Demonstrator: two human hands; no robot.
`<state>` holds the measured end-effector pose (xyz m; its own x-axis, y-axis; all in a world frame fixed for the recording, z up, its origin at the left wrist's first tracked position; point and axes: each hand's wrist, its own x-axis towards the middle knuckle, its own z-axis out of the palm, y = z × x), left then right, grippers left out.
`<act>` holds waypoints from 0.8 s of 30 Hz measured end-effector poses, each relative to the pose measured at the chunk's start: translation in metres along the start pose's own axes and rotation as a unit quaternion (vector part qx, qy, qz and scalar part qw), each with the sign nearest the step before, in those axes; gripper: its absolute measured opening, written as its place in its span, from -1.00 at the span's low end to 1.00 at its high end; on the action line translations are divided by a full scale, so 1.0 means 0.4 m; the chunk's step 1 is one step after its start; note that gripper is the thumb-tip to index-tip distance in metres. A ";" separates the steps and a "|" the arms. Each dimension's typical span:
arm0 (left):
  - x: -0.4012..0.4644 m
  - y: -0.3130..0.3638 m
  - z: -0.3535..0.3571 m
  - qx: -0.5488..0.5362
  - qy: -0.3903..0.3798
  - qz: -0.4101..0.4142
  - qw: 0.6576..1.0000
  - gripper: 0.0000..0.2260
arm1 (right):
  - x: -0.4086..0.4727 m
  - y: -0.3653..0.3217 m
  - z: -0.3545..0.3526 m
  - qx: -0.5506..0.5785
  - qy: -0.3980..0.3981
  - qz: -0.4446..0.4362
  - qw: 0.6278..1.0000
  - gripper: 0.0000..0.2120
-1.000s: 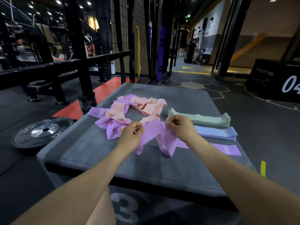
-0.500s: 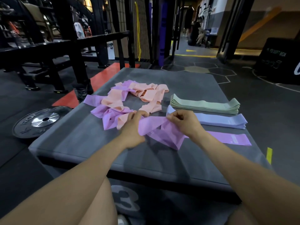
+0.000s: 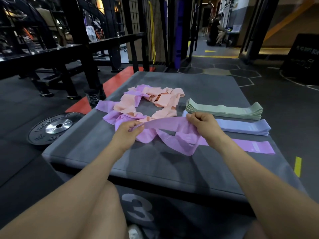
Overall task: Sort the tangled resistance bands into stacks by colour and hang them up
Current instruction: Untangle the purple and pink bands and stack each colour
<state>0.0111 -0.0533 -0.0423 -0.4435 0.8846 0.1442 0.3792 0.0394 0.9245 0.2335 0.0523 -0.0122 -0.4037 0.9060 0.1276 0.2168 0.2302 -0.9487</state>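
- Stretching between both hands, a purple band [image 3: 165,124] is held up just above the counter [image 3: 172,163], and its long way runs left to right.
- The left end of that band is pinched by the left hand [image 3: 126,132], with the fingers curled round the edge.
- The right end is gripped by the right hand [image 3: 202,123], whose fingers are curled tight over the band.
- More purple band hangs down in loops under the held part and rests on the counter.
- It cannot be told if those loops are still caught in the pink and purple tangle [image 3: 143,104], which lies just behind the left hand.
- One flat purple band [image 3: 252,146] lies to the right, near the right arm, with its long way also left to right.
- The right hand is the nearer one to that flat band, so the held band would likely be carried that way and laid on top.
- A green stack [image 3: 224,110] and a blue stack [image 3: 245,128] lie behind the flat purple band, side by side.
- Nothing has been hung up yet, judging by the stacks on the counter.
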 end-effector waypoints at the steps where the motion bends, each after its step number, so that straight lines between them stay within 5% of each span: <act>1: -0.001 0.000 -0.004 0.003 0.014 0.005 1.000 -0.91 | -0.001 -0.003 0.000 0.004 -0.005 0.003 1.000 -0.74; 5: -0.004 -0.006 -0.023 -0.018 0.063 -0.016 0.998 -0.88 | -0.001 0.000 0.000 0.045 -0.016 0.029 0.998 -0.69; 10: -0.018 0.027 -0.009 -0.231 0.044 -0.059 0.970 -0.79 | 0.003 -0.003 -0.004 0.103 -0.017 0.062 0.993 -0.75; 19: -0.032 0.054 -0.004 -0.288 -0.024 -0.105 0.951 -0.87 | 0.000 -0.015 -0.026 0.247 0.055 0.080 0.964 -0.65; 24: -0.043 0.086 -0.006 -0.407 -0.005 -0.150 0.901 -0.65 | 0.007 0.012 -0.015 0.191 0.051 0.084 0.977 -0.64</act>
<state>0.0299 -0.0682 -0.0122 -0.4175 0.8953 -0.1553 -0.4805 -0.0725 0.8740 0.2388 0.0579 -0.0147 -0.2959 0.9548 -0.0287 -0.0836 -0.0558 -0.9949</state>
